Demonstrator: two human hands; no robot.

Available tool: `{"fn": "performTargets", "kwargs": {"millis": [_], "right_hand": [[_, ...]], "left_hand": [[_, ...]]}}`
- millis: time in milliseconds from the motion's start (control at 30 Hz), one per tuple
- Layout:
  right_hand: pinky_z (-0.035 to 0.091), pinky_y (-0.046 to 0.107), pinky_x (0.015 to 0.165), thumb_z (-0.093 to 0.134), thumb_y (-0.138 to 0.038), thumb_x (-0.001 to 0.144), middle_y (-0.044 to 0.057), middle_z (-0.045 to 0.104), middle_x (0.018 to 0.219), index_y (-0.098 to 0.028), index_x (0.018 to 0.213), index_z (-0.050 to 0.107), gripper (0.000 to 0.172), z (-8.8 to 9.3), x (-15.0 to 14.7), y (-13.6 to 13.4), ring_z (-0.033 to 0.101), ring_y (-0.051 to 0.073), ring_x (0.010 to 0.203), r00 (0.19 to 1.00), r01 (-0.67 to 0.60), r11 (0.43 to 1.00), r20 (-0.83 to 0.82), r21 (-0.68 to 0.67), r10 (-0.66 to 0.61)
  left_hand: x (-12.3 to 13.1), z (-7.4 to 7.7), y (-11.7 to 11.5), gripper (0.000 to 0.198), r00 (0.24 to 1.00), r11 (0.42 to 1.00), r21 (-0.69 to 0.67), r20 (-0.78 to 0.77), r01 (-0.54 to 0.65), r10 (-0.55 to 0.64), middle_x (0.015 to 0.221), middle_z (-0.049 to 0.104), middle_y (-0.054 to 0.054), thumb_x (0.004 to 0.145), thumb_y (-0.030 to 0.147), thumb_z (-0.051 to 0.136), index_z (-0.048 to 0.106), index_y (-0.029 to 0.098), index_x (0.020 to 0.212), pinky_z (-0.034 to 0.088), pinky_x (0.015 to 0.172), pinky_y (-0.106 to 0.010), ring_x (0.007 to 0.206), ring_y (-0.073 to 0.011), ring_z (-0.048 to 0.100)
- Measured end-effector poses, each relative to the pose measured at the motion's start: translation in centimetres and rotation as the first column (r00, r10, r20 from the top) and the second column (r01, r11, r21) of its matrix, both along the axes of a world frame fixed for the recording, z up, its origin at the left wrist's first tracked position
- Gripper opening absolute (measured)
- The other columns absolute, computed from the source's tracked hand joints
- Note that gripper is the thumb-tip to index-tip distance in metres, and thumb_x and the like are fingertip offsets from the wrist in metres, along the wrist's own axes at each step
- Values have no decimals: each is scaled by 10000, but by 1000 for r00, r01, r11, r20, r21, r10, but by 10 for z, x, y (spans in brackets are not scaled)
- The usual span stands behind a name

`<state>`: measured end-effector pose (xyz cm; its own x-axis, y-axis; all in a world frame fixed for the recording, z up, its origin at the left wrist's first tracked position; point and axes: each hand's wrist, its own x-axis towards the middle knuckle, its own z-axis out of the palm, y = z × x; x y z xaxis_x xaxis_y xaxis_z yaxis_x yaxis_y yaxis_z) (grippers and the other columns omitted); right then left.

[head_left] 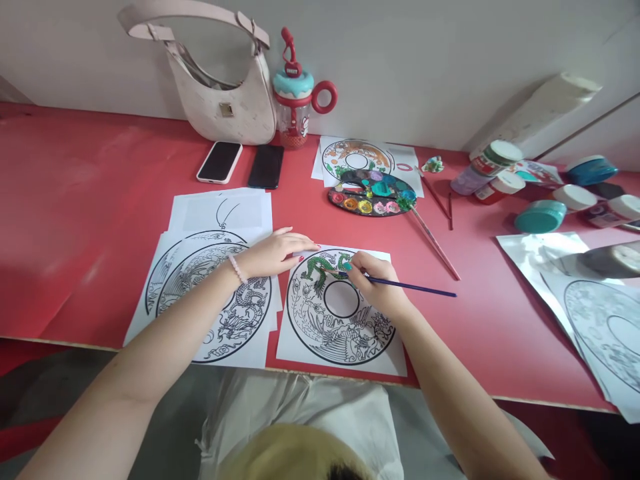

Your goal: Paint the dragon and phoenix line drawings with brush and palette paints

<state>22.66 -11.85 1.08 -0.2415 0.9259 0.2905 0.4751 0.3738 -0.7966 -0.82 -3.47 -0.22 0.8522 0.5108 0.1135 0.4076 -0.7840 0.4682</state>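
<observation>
My right hand (pixel 373 277) is closed around a blue-handled paintbrush (pixel 415 287), its tip touching the printed sheet (pixel 300 347) in front of me. On that sheet a ring design shows a dragon (pixel 316 268) painted green near the top, while the rest is black line art. My left hand (pixel 280 253) lies flat with its fingers stretched out, fingertips on the sheet's upper left edge. Beneath its wrist is a stack of similar printed sheets (pixel 250 353). Beyond the hands sits a black paint palette (pixel 345 208) with several colours in its wells.
A second paintbrush (pixel 435 241) leans from the palette. Behind are a partly coloured sheet (pixel 327 147), two phones (pixel 220 162), a white handbag (pixel 225 127) and a cup with a straw (pixel 294 110). Paint jars (pixel 540 217) and more sheets (pixel 555 300) are at right on the red table (pixel 90 220).
</observation>
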Motion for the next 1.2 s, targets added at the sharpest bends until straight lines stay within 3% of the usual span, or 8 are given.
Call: {"fn": "performTargets", "kwargs": {"millis": [167, 400, 567, 700, 800, 867, 1000, 1200], "right_hand": [[297, 234, 479, 468, -220, 849, -39, 390, 548, -213, 591, 347, 285, -1, 1, 0, 352, 97, 502, 1000, 23, 1000, -15, -9, -23], [291, 236, 460, 521, -329, 845, -50, 394, 518, -215, 621, 394, 281, -5, 9, 4, 345, 97, 475, 948, 283, 957, -131, -59, -289], [304, 236, 473, 580, -355, 801, -49, 409, 522, -208, 609, 439, 280, -6, 13, 11, 354, 97, 489, 930, 342, 940, -138, -15, -341], [372, 263, 551, 569, -357, 786, -16, 527, 572, -196, 664, 542, 204, -7, 27, 19, 468, 128, 553, 861, 486, 874, -160, -14, -482], [418, 306, 659, 415, -373, 844, 54, 652, 776, -178, 835, 613, 279, -9, 44, 25, 579, 176, 733, 791, 564, 825, -267, -28, -550], [424, 319, 697, 360, -351, 857, 63, 657, 837, -181, 889, 584, 283, -12, 56, 30, 592, 181, 790, 721, 642, 766, -316, -32, -617], [431, 328, 758, 459, -299, 827, 17, 601, 752, -204, 849, 481, 99, -21, 75, 39, 577, 163, 747, 603, 775, 632, -298, -2, -740], [425, 337, 773, 478, -344, 832, 33, 612, 770, -199, 818, 484, 145, -29, 84, 44, 571, 173, 761, 613, 781, 624, -217, 23, -759]], "left_hand": [[0, -1, 0, 427, 1000, 1000, 6, -15, 8, -8, 1278, 583, -8, 901, 96, 502, 496, 290, 1281, 245, 1114, -460, 1205, -143, 501], [-1, -2, 0, 431, 1000, 1000, 10, -6, 14, -14, 1281, 580, -10, 905, 94, 504, 481, 295, 1285, 251, 1110, -471, 1212, -141, 495], [-1, -1, 0, 449, 1000, 1000, 17, 10, 15, -15, 1266, 583, -17, 897, 91, 503, 473, 306, 1290, 263, 1104, -485, 1198, -148, 509], [-1, -1, 1, 455, 1000, 999, 35, 19, 22, -23, 1248, 594, -20, 889, 76, 493, 486, 305, 1282, 274, 1099, -479, 1179, -150, 523], [0, -1, 1, 446, 1000, 999, 32, 21, 21, -21, 1247, 597, -18, 890, 83, 489, 492, 302, 1279, 274, 1099, -479, 1173, -152, 529], [-1, -1, 1, 442, 1000, 999, 29, 19, 18, -18, 1250, 597, -15, 890, 88, 487, 492, 299, 1279, 274, 1100, -474, 1174, -152, 528], [0, 0, 0, 427, 1000, 999, 36, 0, 16, -16, 1260, 592, -16, 895, 93, 474, 494, 286, 1276, 278, 1098, -468, 1179, -151, 523], [0, 1, 0, 405, 1000, 999, 33, 0, 9, -9, 1254, 595, -18, 901, 108, 459, 504, 278, 1265, 270, 1104, -460, 1171, -151, 526]]}}
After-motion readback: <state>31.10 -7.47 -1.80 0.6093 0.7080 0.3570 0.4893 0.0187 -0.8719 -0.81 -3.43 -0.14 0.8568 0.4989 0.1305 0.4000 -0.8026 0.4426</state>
